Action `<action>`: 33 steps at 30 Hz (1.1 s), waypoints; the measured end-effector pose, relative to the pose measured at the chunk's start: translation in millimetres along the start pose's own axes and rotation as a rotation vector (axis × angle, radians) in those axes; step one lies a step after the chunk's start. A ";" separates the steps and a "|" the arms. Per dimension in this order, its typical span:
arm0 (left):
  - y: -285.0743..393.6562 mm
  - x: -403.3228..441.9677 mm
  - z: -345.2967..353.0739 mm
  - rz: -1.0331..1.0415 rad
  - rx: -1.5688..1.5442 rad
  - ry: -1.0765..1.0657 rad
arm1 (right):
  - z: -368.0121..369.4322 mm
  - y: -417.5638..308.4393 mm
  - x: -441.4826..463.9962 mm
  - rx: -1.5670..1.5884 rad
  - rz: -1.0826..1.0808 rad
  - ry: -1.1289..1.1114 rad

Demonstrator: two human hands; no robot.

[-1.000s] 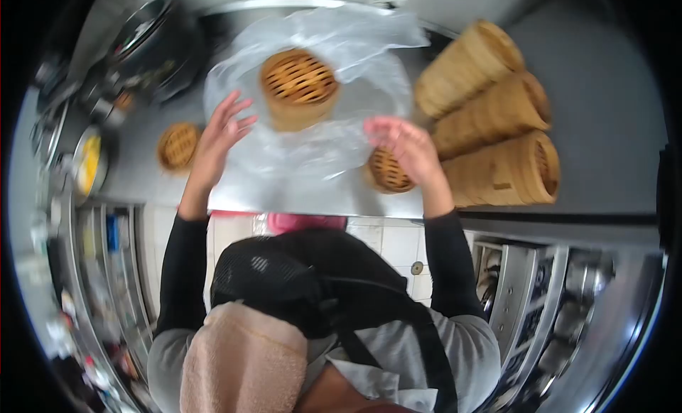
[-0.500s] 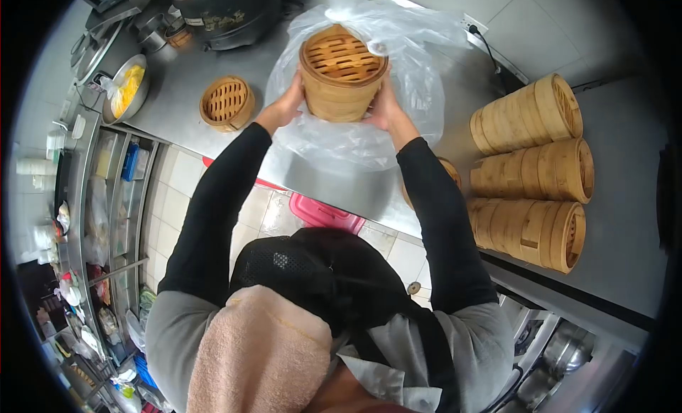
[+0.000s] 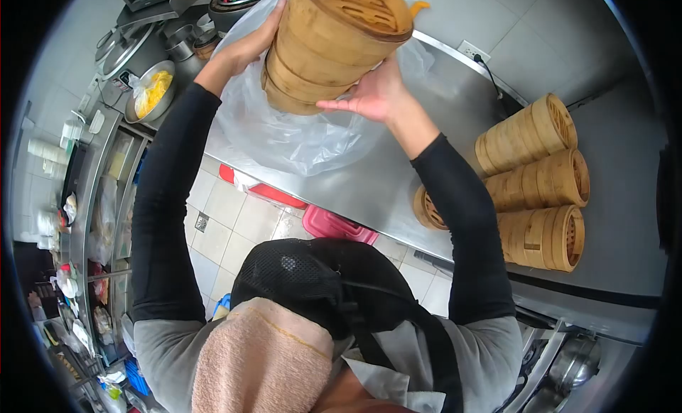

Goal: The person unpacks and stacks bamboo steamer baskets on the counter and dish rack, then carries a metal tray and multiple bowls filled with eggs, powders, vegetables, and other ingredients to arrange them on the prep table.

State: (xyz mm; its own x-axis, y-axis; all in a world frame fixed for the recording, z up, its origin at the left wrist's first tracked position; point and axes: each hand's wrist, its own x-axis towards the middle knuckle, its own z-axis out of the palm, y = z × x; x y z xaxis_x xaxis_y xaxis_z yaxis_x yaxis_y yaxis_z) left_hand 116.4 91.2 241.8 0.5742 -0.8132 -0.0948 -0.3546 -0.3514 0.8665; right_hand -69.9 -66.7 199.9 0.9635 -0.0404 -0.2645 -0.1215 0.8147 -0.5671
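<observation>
Fingers of the left hand (image 3: 249,47) lie long and nearly straight against the left wall of a tall bamboo steamer stack (image 3: 320,54), spread only as wide as that curved side asks. Those of the right hand (image 3: 376,93) open wider around the opposite wall, low down, with one digit stretched beneath the bottom edge. Between them the two palms have hold of the whole stack, which leans a little to the right, its slatted lid (image 3: 366,12) on top and partly cut off by the frame edge.

Holding from both sides probably keeps the tiers lined up, since they seem merely to rest on one another; the right hand, set so near the base, likely takes most of the weight while the left steadies.

Both arms reach well forward. The left forearm comes up fairly straight toward the stack with the wrist flat to it; the right forearm slants inward, its wrist turned so the palm cups from below.

Beneath the stack and on its near side, clear plastic (image 3: 305,139) spreads crumpled over the metal counter (image 3: 376,182); whether any of it wraps the base, I cannot tell. To the stack's right, three similar steamer stacks (image 3: 536,182) sit close together in a row, perhaps to save room. A small steamer (image 3: 428,208) lies nearer the body than the stack, half hidden by the right sleeve.
</observation>
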 end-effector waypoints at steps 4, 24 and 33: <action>29.8 5.7 -5.3 0.479 -0.204 -0.109 | 23.5 -4.1 -28.0 -0.031 -0.121 -0.057; 22.6 -11.7 338.2 0.065 -0.347 -0.993 | -134.4 65.4 -314.3 0.056 -0.328 0.678; 9.1 5.2 392.0 0.011 -0.332 -0.987 | -185.7 90.7 -304.4 0.158 -0.399 0.851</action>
State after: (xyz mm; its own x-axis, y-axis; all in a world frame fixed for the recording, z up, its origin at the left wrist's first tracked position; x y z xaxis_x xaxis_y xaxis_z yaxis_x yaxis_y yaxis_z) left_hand -173.1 -98.1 57.1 -0.3402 -0.8859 -0.3154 -0.0498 -0.3180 0.9468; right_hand -418.4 -87.9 84.2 0.4229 -0.6890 -0.5885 0.2728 0.7162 -0.6424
